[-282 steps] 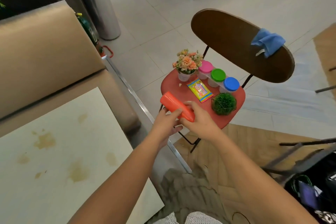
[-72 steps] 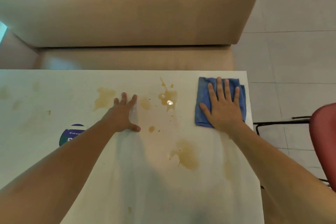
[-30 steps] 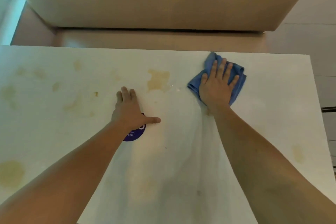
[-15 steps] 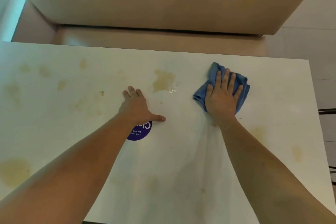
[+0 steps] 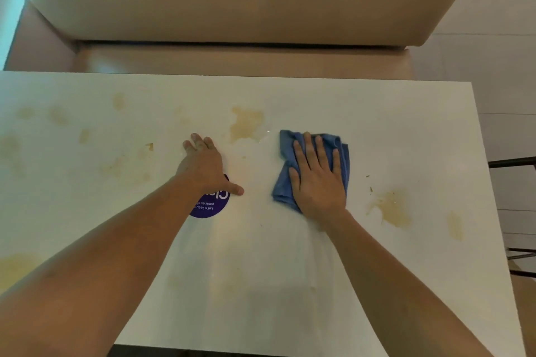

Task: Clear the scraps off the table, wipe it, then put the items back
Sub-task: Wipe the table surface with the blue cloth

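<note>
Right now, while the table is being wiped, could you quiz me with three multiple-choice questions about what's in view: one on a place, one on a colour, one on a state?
1. Where is the blue cloth?
A) under the right hand
B) on the bench
C) on the floor

2. What colour is the round sticker partly under the left hand?
A) red
B) purple
C) green

3. What state is the table top in?
A) spotless
B) blotched with brown stains
C) covered in dishes

Answers:
1 A, the flat right hand presses the cloth onto the table.
2 B, purple shows below the thumb.
3 B, brown patches lie to the left and right of the hands.
</note>
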Demonstrator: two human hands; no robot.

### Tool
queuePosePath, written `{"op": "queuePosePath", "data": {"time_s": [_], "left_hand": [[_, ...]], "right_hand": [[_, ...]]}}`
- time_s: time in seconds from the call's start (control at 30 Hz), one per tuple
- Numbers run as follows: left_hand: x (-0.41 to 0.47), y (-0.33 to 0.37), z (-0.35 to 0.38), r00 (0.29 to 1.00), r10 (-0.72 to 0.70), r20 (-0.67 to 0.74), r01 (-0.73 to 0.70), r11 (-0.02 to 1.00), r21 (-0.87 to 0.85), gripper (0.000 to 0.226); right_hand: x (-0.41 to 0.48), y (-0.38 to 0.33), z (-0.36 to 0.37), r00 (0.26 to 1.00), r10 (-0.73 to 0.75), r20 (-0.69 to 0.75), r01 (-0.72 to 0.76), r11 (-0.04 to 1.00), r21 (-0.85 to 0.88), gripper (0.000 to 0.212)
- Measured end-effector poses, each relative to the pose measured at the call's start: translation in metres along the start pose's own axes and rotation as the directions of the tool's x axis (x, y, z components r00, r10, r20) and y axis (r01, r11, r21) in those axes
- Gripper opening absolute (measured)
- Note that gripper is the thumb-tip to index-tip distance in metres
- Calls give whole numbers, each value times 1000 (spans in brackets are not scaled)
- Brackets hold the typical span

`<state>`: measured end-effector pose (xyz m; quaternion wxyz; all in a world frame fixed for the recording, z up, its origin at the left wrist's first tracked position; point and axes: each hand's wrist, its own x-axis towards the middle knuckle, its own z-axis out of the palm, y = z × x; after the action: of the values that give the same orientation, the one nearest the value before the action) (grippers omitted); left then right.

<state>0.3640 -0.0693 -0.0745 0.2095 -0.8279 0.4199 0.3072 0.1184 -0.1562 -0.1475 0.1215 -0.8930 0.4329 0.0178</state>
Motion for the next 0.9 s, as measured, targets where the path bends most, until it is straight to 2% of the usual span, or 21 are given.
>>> {"op": "queuePosePath", "data": {"time_s": [0.07, 0.23, 0.33, 0.43, 0.5, 0.57, 0.67, 0.73, 0.8, 0.9], "left_hand": [[3, 0, 3, 1000, 5, -2, -5, 1000, 23, 171], [7, -5, 11, 999, 1, -40, -1, 1000, -8, 169], [4, -4, 8, 999, 4, -47, -3, 1000, 5, 169], [0, 1, 1, 999, -15, -36, 16, 999, 32, 170], [-5, 5, -3, 999, -38, -21, 39, 999, 32, 168], [-13, 11, -5, 998, -57, -36, 59, 998, 37, 157], [-27, 35, 2, 986, -1, -168, -2, 1000, -14, 121], [-39, 62, 16, 959, 66, -277, -94, 991, -91, 106], [-54, 94, 31, 936, 156, -316, -211, 967, -146, 104], [-79, 141, 56, 944, 249, -218, -295, 931, -214, 109]], "right_hand": [[38, 5, -1, 998, 64, -27, -63, 998, 21, 61], [91, 62, -15, 999, 32, -39, -32, 999, -13, 61], [61, 79, -18, 979, 201, -40, -198, 979, 55, 63], [-9, 39, -10, 951, 307, -30, -305, 951, 54, 65], [-54, 1, 1, 970, 242, 15, -243, 969, 39, 66], [-74, -19, 8, 989, 135, 60, -137, 990, 34, 66], [-44, 1, 2, 994, -84, 64, 83, 996, 28, 65], [-11, 33, -6, 980, -192, 60, 192, 981, 5, 63], [14, 74, -14, 989, -145, 28, 145, 989, 1, 62], [20, 142, -26, 1000, -8, -4, 8, 1000, -13, 62]]}}
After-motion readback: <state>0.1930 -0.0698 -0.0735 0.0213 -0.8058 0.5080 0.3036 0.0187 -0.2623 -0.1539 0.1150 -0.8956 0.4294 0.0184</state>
